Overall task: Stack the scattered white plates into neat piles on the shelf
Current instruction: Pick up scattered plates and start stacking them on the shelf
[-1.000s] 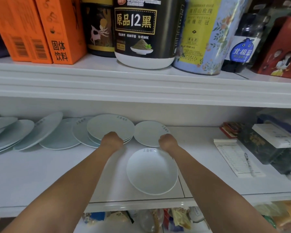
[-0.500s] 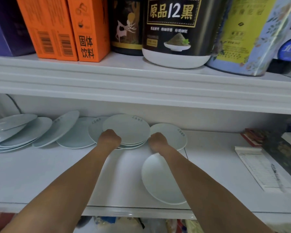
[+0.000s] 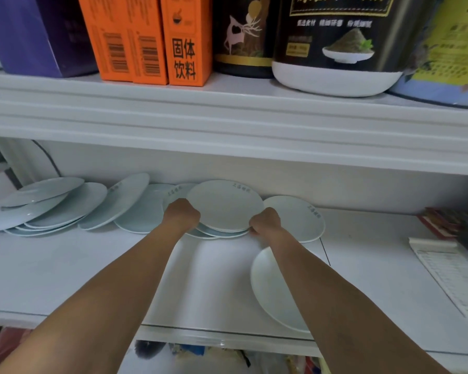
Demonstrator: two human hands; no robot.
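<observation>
Both hands have closed in on the middle pile since a second ago, when they hung near it with the right one by the plate to its right; the view has also swung left. At far left a loose fan of plates lies overlapped and tilted, not squared up. Next to it a leaning plate rests on a flat one. The left hand is curled on the left rim of the pile, fingers clenched round the edge. That pile holds a few plates, the lower ones peeking out unevenly. The right hand grips the pile's right rim, fingers tucked under. Just right of it a single plate lies flat, and a front plate sits alone near the shelf edge. By my reading the job is early: one pile begun, most plates unstacked.
</observation>
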